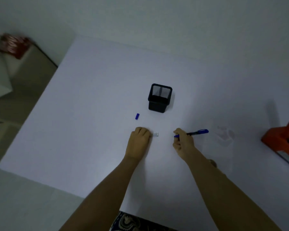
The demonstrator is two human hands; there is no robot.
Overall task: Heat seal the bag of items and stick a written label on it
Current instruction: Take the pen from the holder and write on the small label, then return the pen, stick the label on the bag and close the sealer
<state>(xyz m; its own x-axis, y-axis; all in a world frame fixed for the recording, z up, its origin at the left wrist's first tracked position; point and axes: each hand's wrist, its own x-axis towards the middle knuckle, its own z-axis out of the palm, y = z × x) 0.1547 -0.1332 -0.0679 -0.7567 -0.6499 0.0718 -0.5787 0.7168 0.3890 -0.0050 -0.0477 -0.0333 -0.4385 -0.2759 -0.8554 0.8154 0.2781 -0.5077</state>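
Observation:
A small white label [156,134] with blue writing lies on the white table [90,97]. My left hand [139,140] rests curled on the table and pins the label's left edge with its fingertips. My right hand [183,142] grips a blue marker pen [196,132], tip pointing left toward the label and a short way from it. The pen's blue cap [137,116] lies loose on the table, beyond my left hand. A clear plastic bag [224,137] lies flat to the right of my right hand, faint against the table.
A black mesh pen holder [159,98] stands upright behind the label. An orange-red device [284,135] sits at the table's right edge. Left of the table is a beige counter with a reddish object [13,45]. Patterned fabric [132,222] shows at the bottom.

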